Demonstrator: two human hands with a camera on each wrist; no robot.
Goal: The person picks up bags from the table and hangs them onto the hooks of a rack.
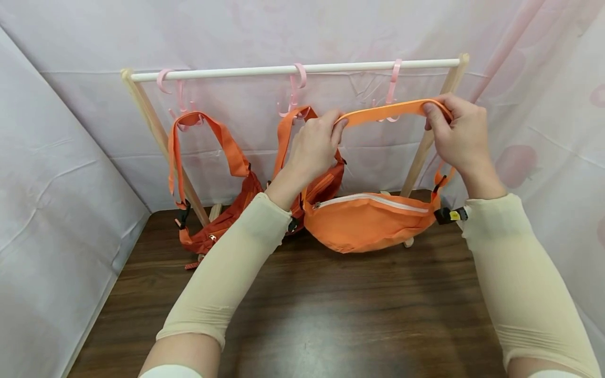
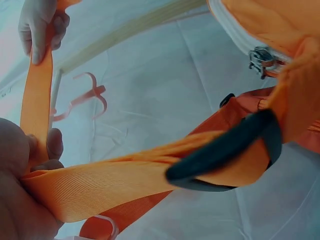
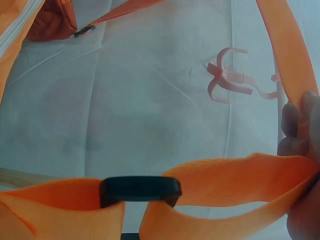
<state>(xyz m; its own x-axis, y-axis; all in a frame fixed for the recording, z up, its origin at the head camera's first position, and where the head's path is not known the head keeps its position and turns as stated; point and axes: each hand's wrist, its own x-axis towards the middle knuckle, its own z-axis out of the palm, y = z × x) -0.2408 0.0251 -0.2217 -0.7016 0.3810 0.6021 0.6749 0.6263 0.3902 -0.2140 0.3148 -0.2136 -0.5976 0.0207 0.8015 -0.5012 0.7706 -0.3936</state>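
Observation:
A bright orange waist bag (image 1: 368, 223) with a white zipper hangs by its strap (image 1: 383, 112) from both hands. My left hand (image 1: 317, 144) pinches the strap on one side, and my right hand (image 1: 460, 128) grips it on the other, so the stretch between them is nearly straight. Just behind that stretch, a pink hook (image 1: 393, 86) hangs from the white rod (image 1: 350, 68). In the left wrist view a black strap buckle (image 2: 225, 152) is close to the camera; the right wrist view shows another black buckle (image 3: 140, 189).
Two darker orange-red waist bags hang at the left and middle, one (image 1: 227, 210) on a pink hook (image 1: 181, 105), the other (image 1: 326, 181) on a second hook (image 1: 294, 92). Wooden legs (image 1: 156, 131) support the rod. Below is a brown wood-grain table (image 1: 340, 304), with pale curtains (image 1: 61, 173) around.

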